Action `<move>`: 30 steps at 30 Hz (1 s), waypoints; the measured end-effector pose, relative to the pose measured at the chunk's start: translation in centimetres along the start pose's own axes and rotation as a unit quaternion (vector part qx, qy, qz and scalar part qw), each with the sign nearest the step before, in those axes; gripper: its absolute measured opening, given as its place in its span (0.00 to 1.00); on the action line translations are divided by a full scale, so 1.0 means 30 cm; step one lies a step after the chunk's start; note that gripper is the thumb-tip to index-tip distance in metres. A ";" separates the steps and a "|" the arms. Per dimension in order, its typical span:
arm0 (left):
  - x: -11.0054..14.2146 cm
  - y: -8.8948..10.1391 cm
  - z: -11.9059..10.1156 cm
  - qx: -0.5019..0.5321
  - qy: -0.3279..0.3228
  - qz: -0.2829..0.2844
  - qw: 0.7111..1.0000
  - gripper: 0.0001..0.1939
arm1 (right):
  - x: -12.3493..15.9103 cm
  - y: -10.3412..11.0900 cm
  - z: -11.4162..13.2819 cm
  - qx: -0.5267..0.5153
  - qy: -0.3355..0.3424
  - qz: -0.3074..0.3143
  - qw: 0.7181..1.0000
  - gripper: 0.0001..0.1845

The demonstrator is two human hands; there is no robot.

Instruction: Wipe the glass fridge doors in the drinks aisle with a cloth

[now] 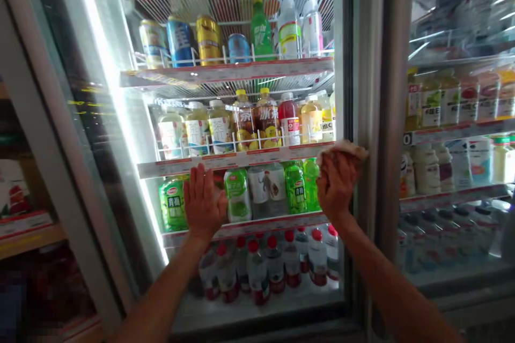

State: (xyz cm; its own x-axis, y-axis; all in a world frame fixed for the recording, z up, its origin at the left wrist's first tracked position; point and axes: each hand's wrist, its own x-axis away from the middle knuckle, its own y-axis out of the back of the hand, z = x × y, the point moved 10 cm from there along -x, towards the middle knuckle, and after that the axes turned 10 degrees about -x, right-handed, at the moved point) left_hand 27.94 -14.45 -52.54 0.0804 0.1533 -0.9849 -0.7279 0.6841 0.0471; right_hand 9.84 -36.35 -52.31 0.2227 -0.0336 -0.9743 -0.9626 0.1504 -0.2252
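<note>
Head view: fridge [237, 159] holding bottles, cans; right hand [338, 179] gripping cloth [344, 150].

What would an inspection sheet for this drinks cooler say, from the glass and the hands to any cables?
Surface: upright glass door with light reflections; smears cannot be judged.
Things: a crumpled, pale cloth at the glass's right side.
Clutter: bottles and cans stand close together on lit shelves behind the glass.
Hands: right hand grips the cloth; left hand is open, palm towards the glass, apparently resting on it.
Cables: nothing seen.
Surroundings: more chilled drinks at right; a dim shelf at left.
</note>
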 end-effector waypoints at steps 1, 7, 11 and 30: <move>0.001 -0.001 0.002 0.001 0.003 0.001 1.000 0.33 | 0.014 0.019 -0.015 -0.015 -0.007 -0.016 1.000 0.21; -0.001 -0.001 0.009 0.024 0.011 0.001 1.000 0.32 | 0.071 -0.079 0.214 -0.085 0.041 0.030 0.995 0.21; -0.002 0.002 0.002 0.009 0.002 -0.003 1.000 0.33 | 0.040 -0.041 0.183 -0.039 0.040 0.003 0.998 0.14; 0.004 -0.013 0.011 0.018 0.020 0.020 0.999 0.33 | 0.177 -0.108 0.270 -0.084 0.096 0.147 0.981 0.23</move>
State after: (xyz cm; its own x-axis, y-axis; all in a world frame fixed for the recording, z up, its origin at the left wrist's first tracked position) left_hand 28.45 -14.46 -52.63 0.0235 0.1531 -0.9879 -0.7052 0.7030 0.0922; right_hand 15.39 -29.00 -56.75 -0.0850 -0.2006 -0.9760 -0.9964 0.0174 0.0832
